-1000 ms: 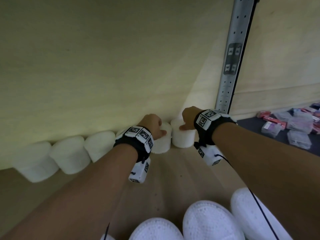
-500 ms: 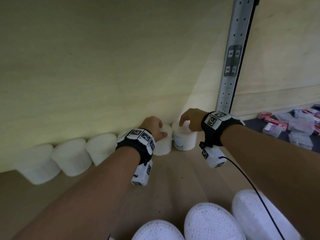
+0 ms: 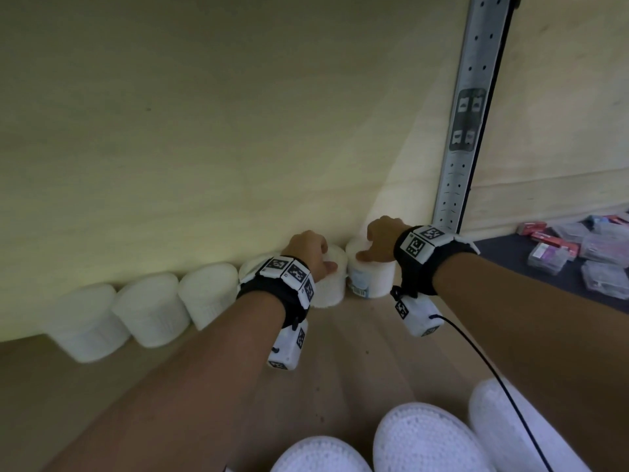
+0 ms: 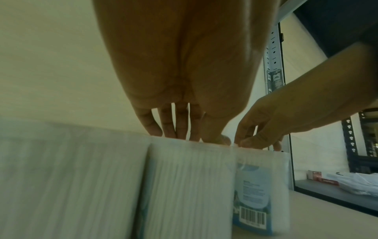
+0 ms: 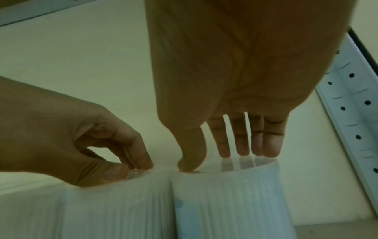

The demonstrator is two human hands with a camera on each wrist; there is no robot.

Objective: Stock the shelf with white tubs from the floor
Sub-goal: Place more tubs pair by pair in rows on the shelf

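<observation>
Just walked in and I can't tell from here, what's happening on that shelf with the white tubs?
A person is lining up white tubs along the back of a wooden shelf. The left hand rests on top of one tub, fingers touching its lid. The right hand is on the end tub, the one with a blue barcode label facing out, beside the metal upright. Three more tubs already stand to the left, and others wait nearer the person.

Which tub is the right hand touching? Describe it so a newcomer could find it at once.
Find the perforated metal upright at the shelf's right. A row of white tubs lines the back wall; the tub nearest the upright is it. Unlike its neighbours, it shows a blue barcoded label.
</observation>
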